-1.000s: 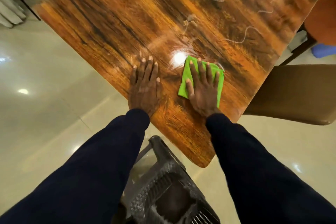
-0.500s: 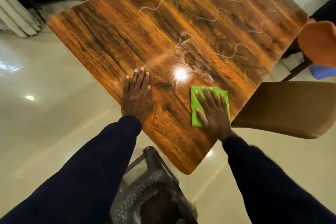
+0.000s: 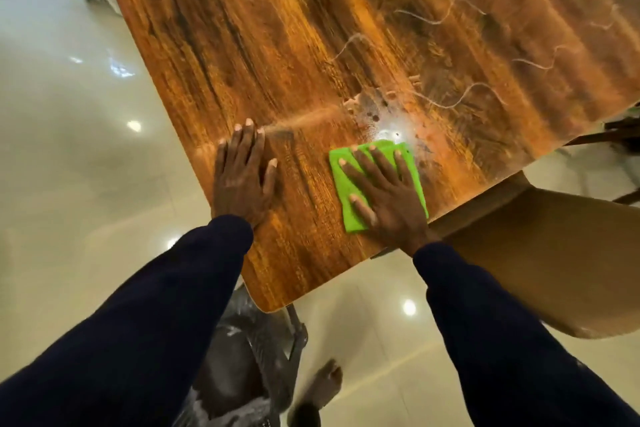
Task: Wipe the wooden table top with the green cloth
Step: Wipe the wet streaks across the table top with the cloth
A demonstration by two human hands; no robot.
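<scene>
Fingers spread flat, the right hand (image 3: 388, 196) presses the green cloth (image 3: 346, 191) onto the wooden table top (image 3: 277, 45) near its right edge; left hand (image 3: 242, 177) lies flat, fingers together, nearby.

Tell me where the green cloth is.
In the head view, the green cloth lies flat under the right hand, near the right edge of the wooden table.

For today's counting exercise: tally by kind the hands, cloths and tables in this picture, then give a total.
Hands: 2, the left hand flat on the wood, the right hand flat on the cloth
Green cloth: 1
Wooden table: 1
Total: 4
</scene>
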